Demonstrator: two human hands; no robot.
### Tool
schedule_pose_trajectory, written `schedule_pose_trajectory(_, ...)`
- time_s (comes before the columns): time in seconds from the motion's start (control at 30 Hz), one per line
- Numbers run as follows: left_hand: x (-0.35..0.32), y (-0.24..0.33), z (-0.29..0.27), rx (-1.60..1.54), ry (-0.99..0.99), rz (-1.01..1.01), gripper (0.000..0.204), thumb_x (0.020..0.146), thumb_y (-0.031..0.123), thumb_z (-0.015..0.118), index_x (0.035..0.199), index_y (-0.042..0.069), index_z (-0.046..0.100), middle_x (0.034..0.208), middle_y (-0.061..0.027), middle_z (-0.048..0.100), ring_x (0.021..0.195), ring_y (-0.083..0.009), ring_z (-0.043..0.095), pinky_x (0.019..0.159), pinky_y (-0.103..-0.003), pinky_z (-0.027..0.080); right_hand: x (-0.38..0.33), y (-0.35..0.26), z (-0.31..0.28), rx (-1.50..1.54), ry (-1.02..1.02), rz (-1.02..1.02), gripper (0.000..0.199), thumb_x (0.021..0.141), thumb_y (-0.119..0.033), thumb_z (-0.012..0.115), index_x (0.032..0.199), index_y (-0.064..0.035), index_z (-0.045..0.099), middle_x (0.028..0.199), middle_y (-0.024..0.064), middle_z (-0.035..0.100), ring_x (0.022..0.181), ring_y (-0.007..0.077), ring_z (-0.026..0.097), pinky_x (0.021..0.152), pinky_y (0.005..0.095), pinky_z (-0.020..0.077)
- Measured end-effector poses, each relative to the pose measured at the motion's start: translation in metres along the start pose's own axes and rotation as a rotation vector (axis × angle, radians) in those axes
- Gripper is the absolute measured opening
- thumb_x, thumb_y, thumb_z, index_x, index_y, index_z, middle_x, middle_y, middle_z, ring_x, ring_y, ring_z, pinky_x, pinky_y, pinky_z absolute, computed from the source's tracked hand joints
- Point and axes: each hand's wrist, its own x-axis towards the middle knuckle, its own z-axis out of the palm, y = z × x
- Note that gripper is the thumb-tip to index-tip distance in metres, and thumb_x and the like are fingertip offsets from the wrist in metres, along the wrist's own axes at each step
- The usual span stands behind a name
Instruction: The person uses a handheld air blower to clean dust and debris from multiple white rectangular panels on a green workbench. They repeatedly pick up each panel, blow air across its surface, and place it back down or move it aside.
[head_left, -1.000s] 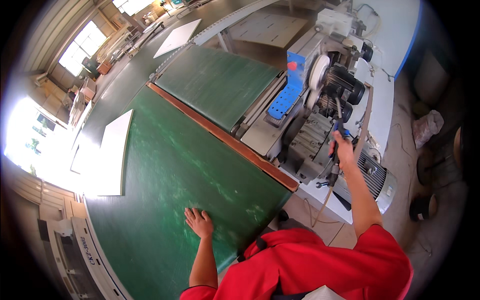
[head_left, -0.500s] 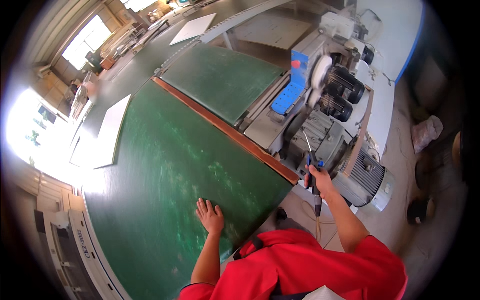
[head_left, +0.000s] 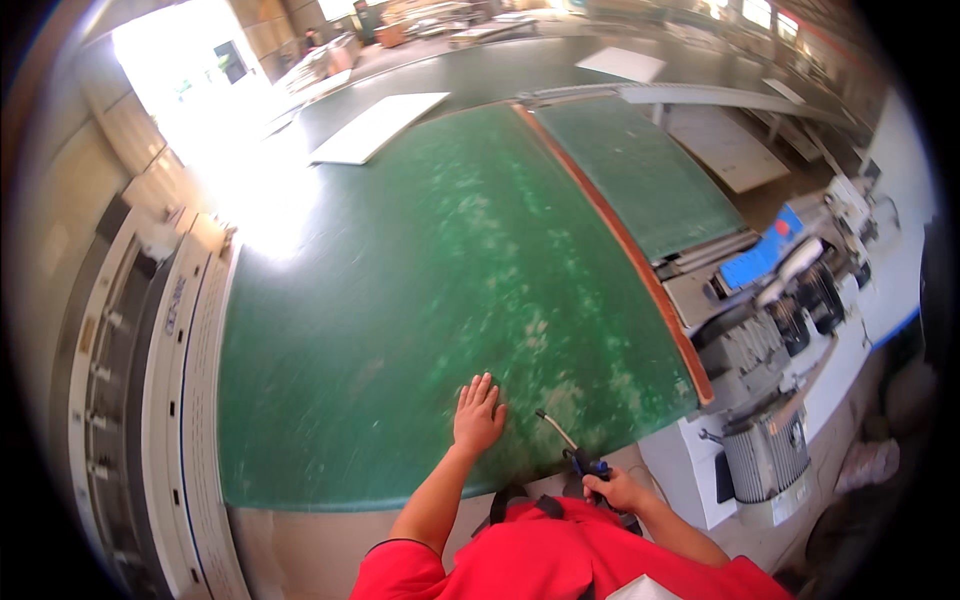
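Note:
My left hand (head_left: 479, 415) lies flat on the green conveyor belt (head_left: 400, 300), its fingers stretched out and nothing under them that I can see. In my right hand (head_left: 618, 489) is an air blow gun (head_left: 584, 463), black and blue with a thin bent metal nozzle. The nozzle points up and left over the near edge of the belt, a short way right of my left hand. Pale dusty smears mark the belt's middle and right side.
White panels (head_left: 378, 128) lie at the belt's far end. A reddish-brown strip (head_left: 630, 240) borders its right side. Beyond stands machinery with a grey motor (head_left: 768, 455) and a blue perforated guard (head_left: 762, 250). A long white machine housing (head_left: 180, 400) runs along the left.
The blow gun in my right hand has come from beside the motor to the belt's near edge. My view has turned left. My left hand still rests on the belt.

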Motion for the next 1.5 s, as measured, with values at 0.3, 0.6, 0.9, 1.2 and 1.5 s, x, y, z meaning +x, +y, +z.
schedule_pose_trajectory(0.3,-0.090,-0.100,-0.075,0.087,0.115,-0.242,0.041,0.091,0.027,0.057,0.124,0.003,0.061,0.148,-0.0134,0.044,0.140,-0.0296,0.036,0.116,-0.046,0.026,0.029,0.010,0.086,0.011,-0.049,-0.048,0.020,0.093,-0.018,0.066,0.088,0.0010,0.065,0.079,0.0072,0.067,0.072,0.0161,0.065,0.068,0.0312,0.0530)
schedule_pose_trajectory(0.6,-0.134,-0.104,-0.088,0.129,0.177,-0.380,0.043,0.090,0.029,0.057,0.125,0.003,0.061,0.149,-0.0142,0.043,0.141,-0.0311,0.035,0.117,-0.046,0.023,0.034,-0.005,0.115,-0.053,-0.120,-0.091,0.019,0.091,-0.018,0.069,0.089,-0.0012,0.061,0.078,0.0047,0.065,0.071,0.0134,0.061,0.069,0.0296,0.0519)
schedule_pose_trajectory(0.9,-0.122,-0.101,-0.081,0.128,0.170,-0.353,0.045,0.091,0.032,0.056,0.126,0.004,0.061,0.149,-0.0138,0.042,0.141,-0.0298,0.035,0.117,-0.047,0.024,0.017,-0.004,0.122,-0.096,-0.133,-0.076,0.017,0.091,-0.016,0.068,0.088,-0.0011,0.060,0.077,0.0047,0.065,0.069,0.0127,0.061,0.066,0.0286,0.0499)
schedule_pose_trajectory(1.2,-0.115,-0.086,-0.061,0.078,0.172,-0.337,0.045,0.091,0.030,0.056,0.126,0.003,0.060,0.151,-0.0132,0.039,0.143,-0.0287,0.031,0.118,-0.045,0.022,0.006,0.005,0.110,-0.032,-0.088,-0.061,0.016,0.091,-0.014,0.067,0.089,0.0008,0.063,0.077,0.0064,0.066,0.070,0.0151,0.063,0.066,0.0292,0.0514)
schedule_pose_trajectory(1.5,-0.118,-0.065,-0.038,0.099,0.171,-0.320,0.045,0.091,0.031,0.055,0.127,0.003,0.060,0.151,-0.0127,0.039,0.143,-0.0281,0.032,0.118,-0.045,0.023,0.007,0.025,0.087,-0.087,-0.112,-0.067,0.020,0.091,-0.017,0.067,0.090,0.0020,0.063,0.079,0.0073,0.067,0.072,0.0166,0.064,0.069,0.0311,0.0524)
